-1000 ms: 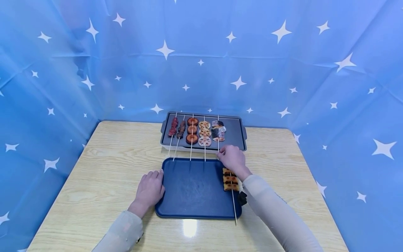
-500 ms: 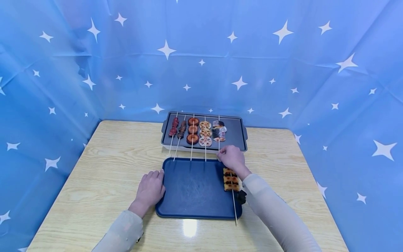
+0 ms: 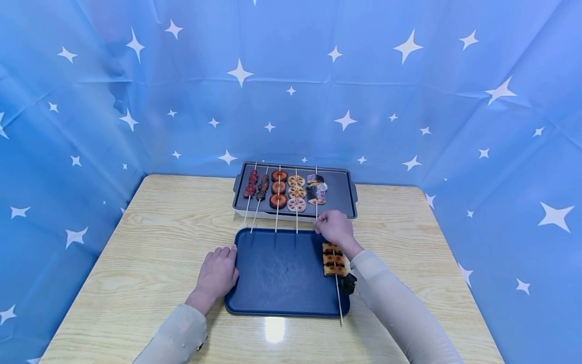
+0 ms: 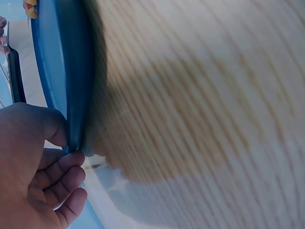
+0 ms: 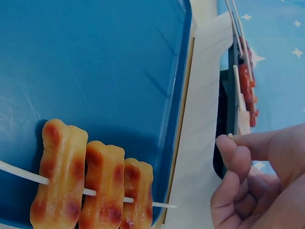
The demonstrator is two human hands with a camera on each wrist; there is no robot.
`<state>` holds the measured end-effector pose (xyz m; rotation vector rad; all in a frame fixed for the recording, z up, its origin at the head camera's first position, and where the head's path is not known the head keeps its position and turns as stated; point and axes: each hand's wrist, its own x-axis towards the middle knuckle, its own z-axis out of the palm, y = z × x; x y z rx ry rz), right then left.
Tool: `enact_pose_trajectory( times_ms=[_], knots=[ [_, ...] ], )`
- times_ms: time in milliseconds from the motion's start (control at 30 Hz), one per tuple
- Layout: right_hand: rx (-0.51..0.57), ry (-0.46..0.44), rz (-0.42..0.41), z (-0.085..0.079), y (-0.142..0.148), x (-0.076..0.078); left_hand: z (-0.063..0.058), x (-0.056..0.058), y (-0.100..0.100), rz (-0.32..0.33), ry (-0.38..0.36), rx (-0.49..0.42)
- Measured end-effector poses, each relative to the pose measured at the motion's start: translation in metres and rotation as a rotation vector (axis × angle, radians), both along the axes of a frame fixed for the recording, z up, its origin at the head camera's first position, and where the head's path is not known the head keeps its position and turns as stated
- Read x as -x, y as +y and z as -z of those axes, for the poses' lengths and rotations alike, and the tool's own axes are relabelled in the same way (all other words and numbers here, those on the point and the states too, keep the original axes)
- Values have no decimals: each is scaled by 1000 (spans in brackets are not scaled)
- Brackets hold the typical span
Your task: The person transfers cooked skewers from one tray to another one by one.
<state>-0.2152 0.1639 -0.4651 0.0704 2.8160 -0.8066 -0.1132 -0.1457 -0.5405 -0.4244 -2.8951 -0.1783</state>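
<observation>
My left hand (image 3: 217, 273) grips the left rim of a blue tray (image 3: 277, 283). In the left wrist view the thumb lies over the tray's edge, with curled fingers below it. Between thumb and forefinger my right hand (image 3: 335, 226) pinches the near end of a wooden stick, whose tip (image 5: 231, 137) just shows in the right wrist view. That stick carries a skewer of fish pieces (image 3: 316, 193), dark-skinned and silvery, lying on the grill pan (image 3: 338, 189). On the tray's right side, below my right hand, rests a skewer of browned yellow pieces (image 3: 334, 259).
Left of the fish, the grill pan also bears skewers of lotus root slices (image 3: 296, 193), round brown slices (image 3: 278, 188), dark brown meat (image 3: 262, 187) and red meat (image 3: 251, 183). Their sticks stick out over the pan's front edge, toward the tray. A blue starred curtain (image 3: 291, 121) surrounds the wooden table (image 3: 136, 263).
</observation>
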Motion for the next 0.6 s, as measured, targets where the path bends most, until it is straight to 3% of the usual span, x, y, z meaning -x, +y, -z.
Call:
enact_pose_trajectory(
  times_ms=[600],
  knots=[
    [91,-46,27,0,6,-1,1,0,0,2,14,-1]
  ],
)
